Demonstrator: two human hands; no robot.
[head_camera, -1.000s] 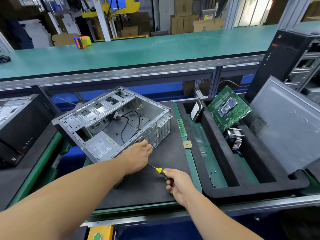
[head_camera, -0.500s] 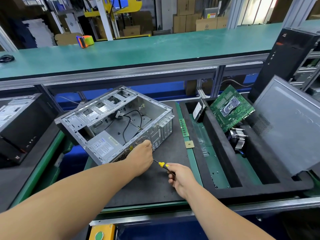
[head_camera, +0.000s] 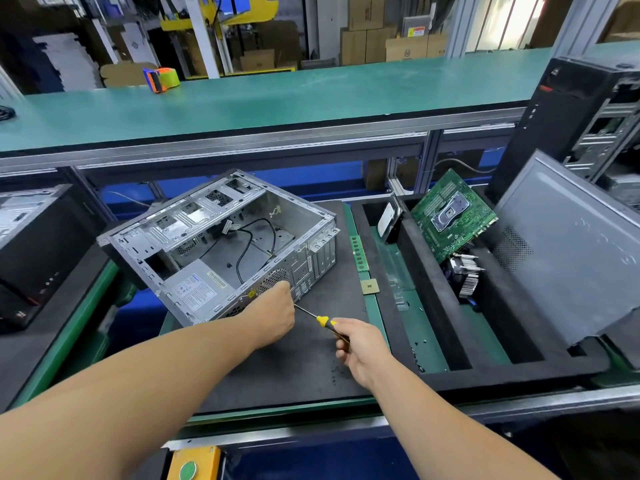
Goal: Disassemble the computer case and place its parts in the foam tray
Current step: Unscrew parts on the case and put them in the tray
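The open grey computer case [head_camera: 221, 237] lies on its side on the dark mat, with the power supply [head_camera: 195, 289] in its near corner and loose black cables inside. My left hand [head_camera: 273, 313] is against the case's rear panel beside the fan grille, its fingers hidden under the hand. My right hand [head_camera: 360, 348] grips the yellow-and-black screwdriver [head_camera: 323, 321], whose shaft runs up-left to the rear panel under my left hand. On the right, the black foam tray [head_camera: 426, 306] holds the green motherboard [head_camera: 450, 213], a hard drive [head_camera: 389, 216] and a heatsink fan [head_camera: 465, 275].
A RAM stick [head_camera: 358, 252] and a CPU chip [head_camera: 369, 286] lie on the green strip between mat and tray. A grey side panel [head_camera: 571, 247] leans over the tray's right side. Other black cases stand at far left [head_camera: 34, 254] and far right [head_camera: 581, 112]. A raised green bench [head_camera: 277, 95] runs behind.
Both hands stay at the case's rear panel with the screwdriver in place. Only the view shifts slightly.
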